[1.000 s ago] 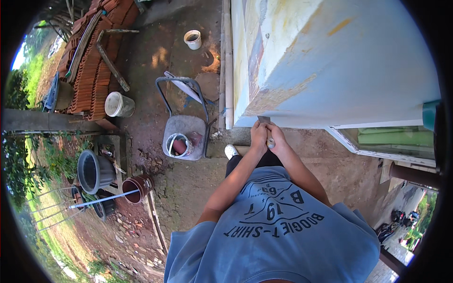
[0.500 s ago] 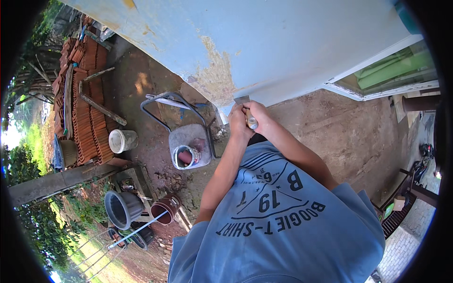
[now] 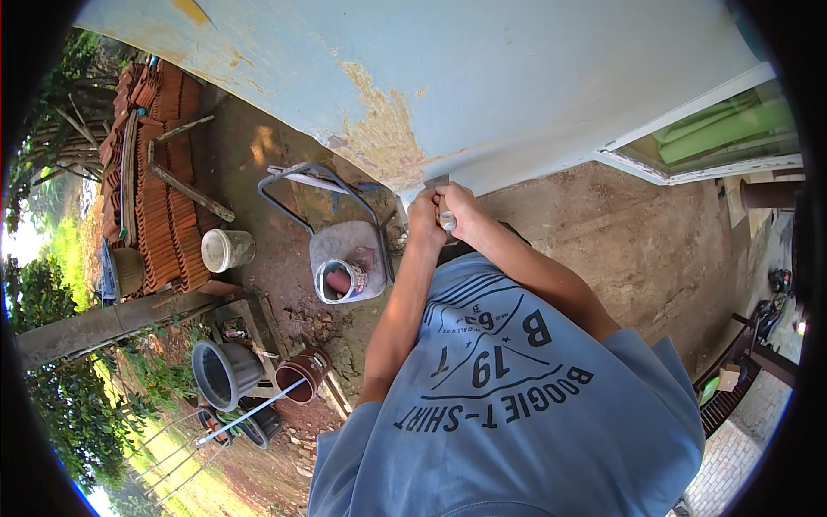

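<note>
Both of my hands are wrapped around the handle of a scraper (image 3: pixel 437 182) with a flat metal blade. My left hand (image 3: pixel 423 218) closes on the handle from the left, and my right hand (image 3: pixel 460 207) grips it from the right. The handle's butt end points back toward my body. The blade meets or nearly meets the light blue wall (image 3: pixel 534 86) near its lower edge; exact contact is hard to make out. Left of the blade, a patch of peeled paint (image 3: pixel 379 129) exposes a rough tan surface.
A chair with a metal frame (image 3: pixel 297 172) stands left of my arms, a paint bucket (image 3: pixel 326 293) holding a reddish roller on its seat. Farther left are a white bucket (image 3: pixel 226 250), stacked roof tiles (image 3: pixel 168 189) and plant pots (image 3: pixel 226 370). At right, a window (image 3: pixel 724 129) stands open.
My hands and the scraper have shifted slightly left, and the handle's butt end has swung left, more in line with my body. Both hands keep their hold.
</note>
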`<state>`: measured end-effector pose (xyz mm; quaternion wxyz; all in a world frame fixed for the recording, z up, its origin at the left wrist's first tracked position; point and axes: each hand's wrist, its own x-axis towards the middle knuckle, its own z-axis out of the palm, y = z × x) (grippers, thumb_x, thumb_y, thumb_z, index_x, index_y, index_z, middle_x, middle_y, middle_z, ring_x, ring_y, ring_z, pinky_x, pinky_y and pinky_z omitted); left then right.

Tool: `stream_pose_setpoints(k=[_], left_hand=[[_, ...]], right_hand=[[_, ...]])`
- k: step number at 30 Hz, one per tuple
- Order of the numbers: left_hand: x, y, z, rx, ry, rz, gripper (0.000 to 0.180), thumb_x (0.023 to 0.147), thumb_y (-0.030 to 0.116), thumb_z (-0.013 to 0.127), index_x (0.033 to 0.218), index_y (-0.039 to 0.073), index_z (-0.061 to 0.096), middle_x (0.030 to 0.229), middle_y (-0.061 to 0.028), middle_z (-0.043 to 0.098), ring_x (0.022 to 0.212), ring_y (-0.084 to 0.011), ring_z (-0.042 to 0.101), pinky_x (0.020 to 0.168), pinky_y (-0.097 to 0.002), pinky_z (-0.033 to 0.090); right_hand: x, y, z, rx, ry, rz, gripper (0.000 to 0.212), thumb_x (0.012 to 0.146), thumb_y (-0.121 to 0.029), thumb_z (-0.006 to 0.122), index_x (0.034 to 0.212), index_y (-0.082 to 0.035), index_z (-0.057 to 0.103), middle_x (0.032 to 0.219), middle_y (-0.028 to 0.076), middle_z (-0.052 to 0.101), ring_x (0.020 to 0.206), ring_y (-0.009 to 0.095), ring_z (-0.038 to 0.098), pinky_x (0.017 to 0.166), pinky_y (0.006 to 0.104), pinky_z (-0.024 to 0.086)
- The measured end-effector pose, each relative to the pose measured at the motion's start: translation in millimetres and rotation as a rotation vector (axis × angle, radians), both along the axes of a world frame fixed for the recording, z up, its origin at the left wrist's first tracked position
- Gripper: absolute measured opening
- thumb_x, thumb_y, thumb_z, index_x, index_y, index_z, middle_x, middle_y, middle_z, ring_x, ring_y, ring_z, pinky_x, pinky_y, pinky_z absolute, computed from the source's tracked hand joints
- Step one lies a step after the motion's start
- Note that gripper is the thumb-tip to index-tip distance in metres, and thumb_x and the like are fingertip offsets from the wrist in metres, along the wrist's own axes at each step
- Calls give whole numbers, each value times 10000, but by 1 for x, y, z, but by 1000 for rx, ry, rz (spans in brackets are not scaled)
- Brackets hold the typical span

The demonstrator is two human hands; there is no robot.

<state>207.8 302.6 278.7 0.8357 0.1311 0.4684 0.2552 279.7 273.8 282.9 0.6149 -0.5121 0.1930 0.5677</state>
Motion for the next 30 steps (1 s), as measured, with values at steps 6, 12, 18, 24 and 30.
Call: stream_pose_setpoints(k=[6, 12, 18, 24, 30], left_hand=[[16, -12, 32, 75, -9, 58, 230, 922, 116, 526, 696, 122, 485, 576, 54, 430, 423, -50, 389, 377, -225, 328], [21, -43, 71, 150, -30, -77, 144, 937, 172, 499, 797, 139, 486, 732, 57, 480, 559, -31, 421, 481, -206, 358], [45, -60, 149, 235, -20, -28, 45, 911, 132, 505, 938, 99, 522, 858, 1, 532, 767, -95, 528, 668, -266, 455], [57, -51, 135, 184, -77, 35, 76, 915, 110, 498, 989, 94, 488, 850, -14, 535, 754, -102, 542, 667, -270, 466], [60, -40, 119, 136, -229, 53, 62, 940, 90, 475, 999, 87, 455, 839, -14, 539, 730, -95, 557, 631, -264, 473]], right_hand=[[20, -20, 31, 137, 59, 69, 61, 894, -84, 505, 846, -53, 524, 689, 56, 537, 496, 163, 512, 409, 307, 413], [39, -53, 55, 153, 75, 161, 129, 927, -161, 509, 840, -70, 536, 724, 50, 557, 528, 146, 537, 437, 283, 440], [49, -56, 119, 190, 173, 77, 115, 899, -107, 465, 932, -43, 555, 847, 77, 589, 661, 162, 591, 518, 286, 489], [66, -43, 131, 143, 102, 130, 129, 880, -66, 453, 948, 2, 539, 844, 106, 580, 657, 175, 582, 523, 291, 494], [78, -34, 121, 126, 49, 181, 114, 894, -63, 454, 947, 13, 521, 843, 108, 558, 591, 175, 546, 476, 302, 477]])
